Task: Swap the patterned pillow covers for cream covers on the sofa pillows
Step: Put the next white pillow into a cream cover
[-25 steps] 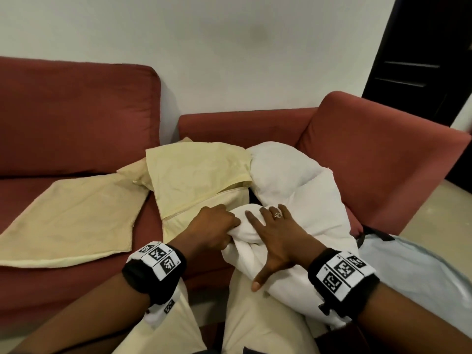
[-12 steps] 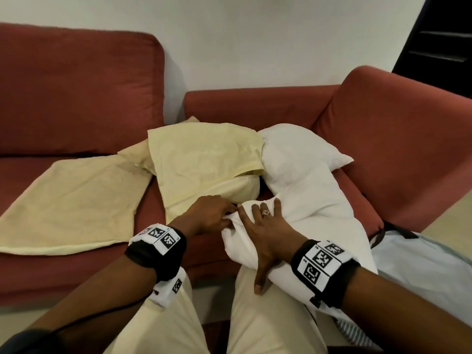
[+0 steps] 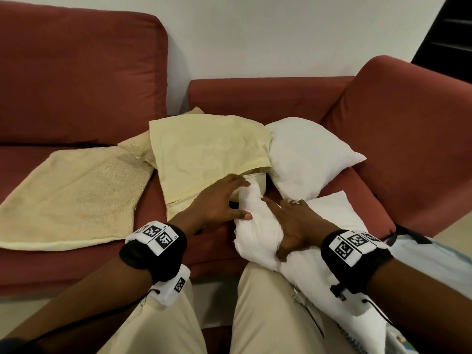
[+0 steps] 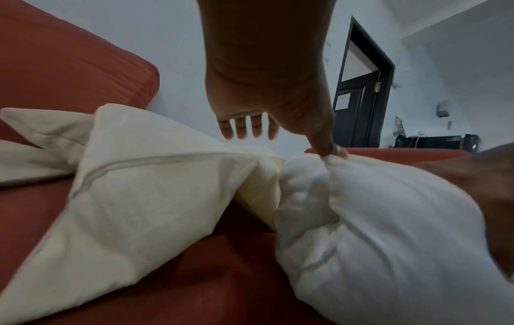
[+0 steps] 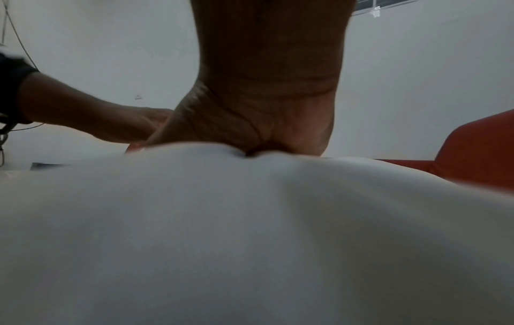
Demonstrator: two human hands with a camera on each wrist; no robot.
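White pillow insert (image 3: 258, 226): long axis running from lower right, across the lap, toward upper left; leading corner pointed into the open mouth of the cream cover (image 3: 207, 154). Cream cover lying on the red sofa (image 3: 76, 72) seat, mouth facing the insert, zip seam visible along its near edge in the left wrist view.

Count: two white inserts, one in hand and a second white insert (image 3: 306, 154) lying bare on the seat just behind it, against the sofa arm. Two cream covers in plain sight: the one being filled and a flat cream cover (image 3: 74, 195) spread to its left. Corner of a further cream piece (image 3: 135, 146) protruding between them; possibly a third cover, not distinguishable at this angle.

Left hand (image 3: 217, 203): fingers extended and spread, reaching over the cover mouth, thumb tip pressed on the bunched end of the insert. Nothing enclosed in the hand.

Right hand (image 3: 293, 223): laid flat on top of the insert, fingers straight, thumb splayed down its near side, palm pressing the filling down. Ring on one finger. Insert directly beneath the right palm and to the right of the left thumb, with the tip forward of both hands.

Black wrist bands with printed markers on both wrists.
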